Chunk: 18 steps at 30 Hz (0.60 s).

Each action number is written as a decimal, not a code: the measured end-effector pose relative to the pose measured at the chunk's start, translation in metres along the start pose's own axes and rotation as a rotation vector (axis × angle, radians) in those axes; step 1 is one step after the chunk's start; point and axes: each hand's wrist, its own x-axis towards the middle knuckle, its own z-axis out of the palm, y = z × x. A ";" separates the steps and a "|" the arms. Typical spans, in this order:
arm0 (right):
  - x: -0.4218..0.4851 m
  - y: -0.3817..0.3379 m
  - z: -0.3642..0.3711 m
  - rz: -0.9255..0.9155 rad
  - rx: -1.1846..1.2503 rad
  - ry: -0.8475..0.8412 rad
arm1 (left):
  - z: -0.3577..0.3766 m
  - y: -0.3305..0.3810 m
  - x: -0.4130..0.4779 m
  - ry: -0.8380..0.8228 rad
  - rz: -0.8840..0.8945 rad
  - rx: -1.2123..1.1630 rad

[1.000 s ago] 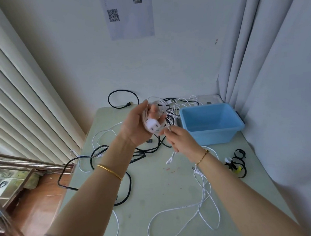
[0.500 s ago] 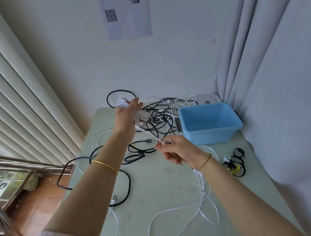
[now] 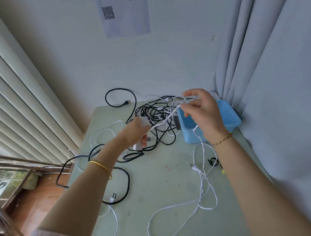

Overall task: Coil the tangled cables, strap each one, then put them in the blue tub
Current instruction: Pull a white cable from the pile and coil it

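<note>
My left hand (image 3: pixel 136 132) grips a small coil of white cable with a white adapter block at its lower end, above the middle of the table. From it the white cable (image 3: pixel 165 120) runs taut up to my right hand (image 3: pixel 204 114), which pinches it above the blue tub (image 3: pixel 232 120). The rest of that cable hangs from my right hand and loops over the table's near part (image 3: pixel 175 206), ending in a plug (image 3: pixel 195 168). A tangle of black and white cables (image 3: pixel 156 114) lies at the back of the table.
The pale green table (image 3: pixel 156 187) stands in a corner: wall behind, curtain on the right, blinds on the left. A thick black cable (image 3: pixel 127 182) loops over the left edge. Black straps (image 3: pixel 214 161) lie near the right edge. The floor drops away at the left.
My right hand rose from the table's middle to above the tub, pulling the white cable taut. My left hand came down and toward me with the coil.
</note>
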 end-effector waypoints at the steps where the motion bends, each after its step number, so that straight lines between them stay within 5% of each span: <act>1: 0.002 0.002 -0.001 -0.025 -0.003 0.025 | -0.001 0.005 -0.004 -0.071 0.001 -0.037; 4: 0.008 0.018 0.004 -0.080 -0.054 0.154 | -0.003 0.019 -0.010 -0.255 0.006 -0.071; 8: 0.012 0.049 0.009 -0.076 -0.114 0.269 | -0.004 0.032 -0.016 -0.283 0.051 -0.261; 14: -0.012 0.080 0.029 -0.026 -0.285 -0.080 | -0.011 0.031 -0.002 -0.556 -0.036 -1.199; 18: -0.023 0.073 0.039 0.030 -0.269 -0.232 | -0.005 0.028 0.000 -0.397 -0.024 -1.534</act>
